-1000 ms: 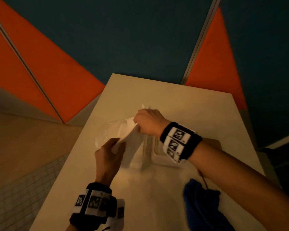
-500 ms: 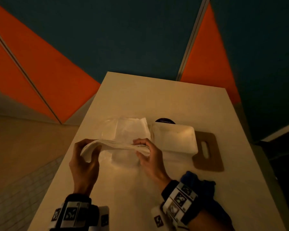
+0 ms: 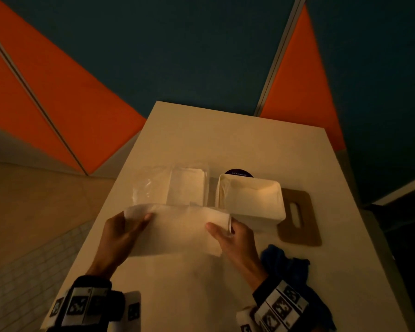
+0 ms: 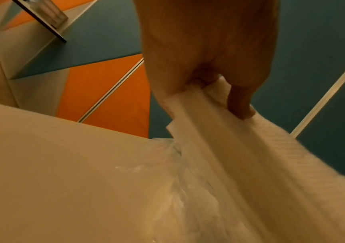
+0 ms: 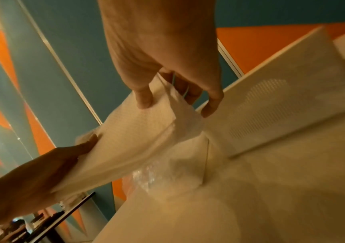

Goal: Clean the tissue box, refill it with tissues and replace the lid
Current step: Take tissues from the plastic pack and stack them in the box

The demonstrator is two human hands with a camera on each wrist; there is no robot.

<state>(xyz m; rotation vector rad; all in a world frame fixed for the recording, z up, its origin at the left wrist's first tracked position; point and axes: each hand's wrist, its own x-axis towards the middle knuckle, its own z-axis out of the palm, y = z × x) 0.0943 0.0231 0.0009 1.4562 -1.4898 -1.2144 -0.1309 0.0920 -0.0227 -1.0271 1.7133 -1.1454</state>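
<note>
Lifted clear of the pack since earlier, the tissue stack (image 3: 177,226) is pinched endwise by left hand (image 3: 120,233) and right hand (image 3: 235,236); refilling next means lowering it into the tissue box (image 3: 249,202).

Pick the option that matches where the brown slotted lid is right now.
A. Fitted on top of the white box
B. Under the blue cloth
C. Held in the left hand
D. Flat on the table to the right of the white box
D: the brown lid lies flat on the table just right of the open white box, while both hands hold the tissue stack.
</note>
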